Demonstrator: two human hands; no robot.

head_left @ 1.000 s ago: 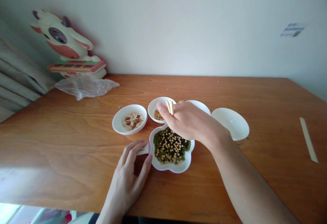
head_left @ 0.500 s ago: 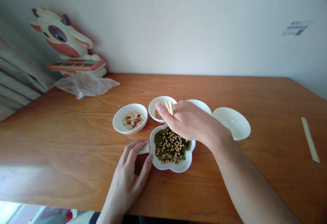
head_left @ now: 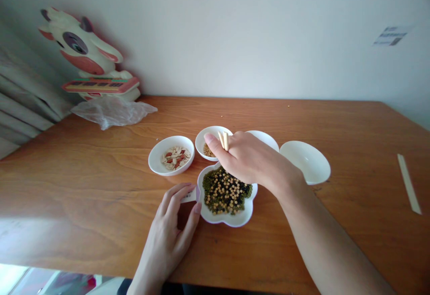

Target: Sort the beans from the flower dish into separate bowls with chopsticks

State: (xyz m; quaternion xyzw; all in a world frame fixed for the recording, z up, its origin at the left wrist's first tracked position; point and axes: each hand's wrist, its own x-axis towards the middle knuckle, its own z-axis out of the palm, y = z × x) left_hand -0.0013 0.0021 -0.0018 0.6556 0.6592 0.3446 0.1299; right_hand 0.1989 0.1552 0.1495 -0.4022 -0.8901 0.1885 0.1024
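Note:
My right hand point(head_left: 247, 156) is closed around a pair of chopsticks point(head_left: 223, 140); their upper ends poke out by the thumb, and their tips are hidden beneath the hand. Under it lies a white flower-shaped dish point(head_left: 234, 221) filled with mixed beans point(head_left: 225, 194), green, black and pale yellow. My left hand point(head_left: 171, 223) grips this dish at its left side, fingers on the short handle with a label and thumb against the rim. Just behind, a white bowl point(head_left: 200, 139) contains yellow beans and is partly covered by my right hand.
Left of that stands a white bowl point(head_left: 153, 158) of pale seeds and red-brown peanuts. Two more white bowls, one half hidden point(head_left: 264, 138) and one tilted-looking point(head_left: 309, 162), are at right. A chopstick sleeve point(head_left: 409, 184), plastic bag point(head_left: 112, 112) and cow toy keyboard point(head_left: 101, 84) lie farther out.
The chopsticks' upper ends have spread slightly apart. Both hands and the dish stay almost where they were.

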